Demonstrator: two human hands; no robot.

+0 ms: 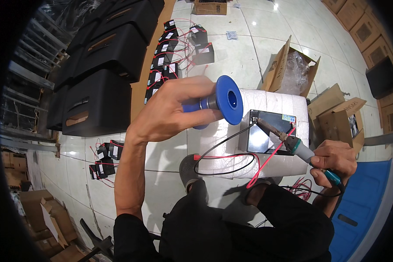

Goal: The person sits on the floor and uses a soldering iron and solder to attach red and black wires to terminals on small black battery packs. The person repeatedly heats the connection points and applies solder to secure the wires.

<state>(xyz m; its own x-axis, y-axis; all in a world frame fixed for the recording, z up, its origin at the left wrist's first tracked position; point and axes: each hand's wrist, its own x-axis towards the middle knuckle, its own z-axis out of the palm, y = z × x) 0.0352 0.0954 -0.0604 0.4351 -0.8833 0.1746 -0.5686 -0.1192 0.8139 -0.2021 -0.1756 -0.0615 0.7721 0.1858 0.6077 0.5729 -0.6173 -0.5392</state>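
My left hand point(168, 109) is closed around a blue spool of solder wire point(225, 112), held above the left end of a black box-shaped battery point(257, 143). Between the fingers of my right hand point(335, 160) is a soldering iron point(302, 152) with a grey and teal handle. Its tip rests at the battery's left terminal, where a black wire point(218, 150) ends. A red wire point(268, 165) runs from the terminal at the right and loops toward me. Under the battery lies a block wrapped in white foam point(273, 99).
Several wired black batteries point(163, 59) stand on the tiled floor beyond my left hand, with a smaller group point(105, 161) nearer. Black plastic cases point(98, 102) line the left. Open cardboard boxes point(336, 115) and a blue panel point(362, 209) are at the right. My shoe point(188, 168) is beside the block.
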